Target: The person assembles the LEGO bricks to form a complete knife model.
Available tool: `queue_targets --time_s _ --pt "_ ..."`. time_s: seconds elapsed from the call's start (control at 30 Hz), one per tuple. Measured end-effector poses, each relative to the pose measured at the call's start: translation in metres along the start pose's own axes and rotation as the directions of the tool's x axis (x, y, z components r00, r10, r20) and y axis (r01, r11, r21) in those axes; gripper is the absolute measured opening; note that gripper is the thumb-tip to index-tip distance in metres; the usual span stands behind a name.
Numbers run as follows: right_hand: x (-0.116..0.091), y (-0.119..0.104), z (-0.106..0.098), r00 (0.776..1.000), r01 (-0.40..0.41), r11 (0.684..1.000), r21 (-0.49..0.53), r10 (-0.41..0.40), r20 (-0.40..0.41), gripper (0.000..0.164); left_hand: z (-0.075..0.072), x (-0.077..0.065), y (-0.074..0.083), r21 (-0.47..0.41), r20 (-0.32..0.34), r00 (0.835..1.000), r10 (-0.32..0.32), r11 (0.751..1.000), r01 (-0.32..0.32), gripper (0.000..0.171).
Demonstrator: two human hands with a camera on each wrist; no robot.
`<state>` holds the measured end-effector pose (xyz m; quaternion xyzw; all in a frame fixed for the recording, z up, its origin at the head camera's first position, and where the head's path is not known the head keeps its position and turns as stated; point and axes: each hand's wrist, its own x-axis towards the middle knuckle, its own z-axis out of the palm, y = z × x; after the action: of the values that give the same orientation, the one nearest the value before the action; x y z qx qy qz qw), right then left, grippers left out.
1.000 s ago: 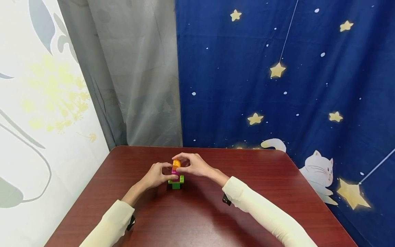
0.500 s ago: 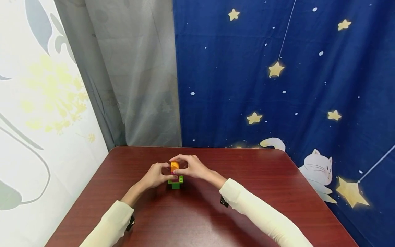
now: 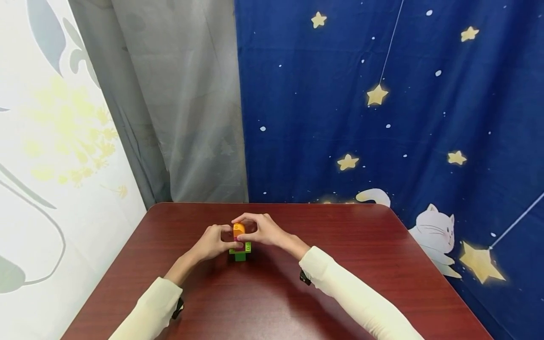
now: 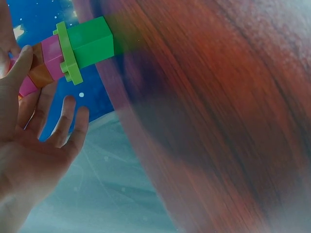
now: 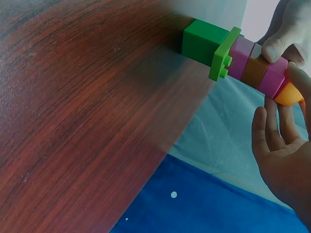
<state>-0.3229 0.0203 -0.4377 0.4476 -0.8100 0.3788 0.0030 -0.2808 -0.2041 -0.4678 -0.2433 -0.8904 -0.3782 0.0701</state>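
Note:
A tower of toy building bricks stands on the table. Its base is a green brick [image 5: 201, 41], topped by a wider lime-green plate [image 3: 248, 247]. Above that come a pink brick [image 5: 240, 52], an orange-brown brick [image 5: 253, 73] and another pink brick [image 5: 273, 78]. At the very top sits an orange brick with a rounded side [image 3: 239, 230]. My left hand [image 3: 210, 243] pinches the tower's middle between thumb and fingers, its other fingers spread. From the right, my right hand [image 3: 265, 230] grips the orange top brick, thumb low and fingers over it.
The reddish-brown wooden table [image 3: 340, 274] reaches back to a grey curtain [image 3: 199, 118] and a blue curtain with stars [image 3: 306, 118]. A white patterned cloth [image 3: 85, 212] hangs on the left. Both forearms rise from the near side.
My right hand has come slightly down and left with the orange top brick, which now meets the pink brick whose studs showed before. My left hand keeps its hold. The head view has shifted slightly.

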Motion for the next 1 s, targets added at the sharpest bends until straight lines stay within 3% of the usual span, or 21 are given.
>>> queue_targets --time_s 0.3,0.57,0.87,1.0 --pt "-0.003 -0.003 0.003 0.998 0.05 0.998 -0.026 -0.051 -0.037 0.043 0.001 0.0 0.001 0.017 -0.019 1.0 0.016 1.0 -0.016 0.029" --pt "-0.001 -0.003 0.003 1.0 0.006 1.0 0.004 -0.006 -0.004 0.044 0.0 -0.002 -0.001 0.025 -0.01 1.0 0.014 1.0 -0.014 0.029" --pt "-0.009 0.004 0.013 1.0 0.012 0.993 0.118 -0.01 -0.023 0.046 0.003 -0.004 -0.001 0.008 -0.001 0.999 -0.039 0.999 0.039 0.034" --pt "-0.01 0.003 0.015 0.999 0.027 0.992 0.127 -0.021 -0.047 0.046 0.003 -0.005 0.0 0.006 -0.015 0.999 -0.035 0.999 0.035 0.034"
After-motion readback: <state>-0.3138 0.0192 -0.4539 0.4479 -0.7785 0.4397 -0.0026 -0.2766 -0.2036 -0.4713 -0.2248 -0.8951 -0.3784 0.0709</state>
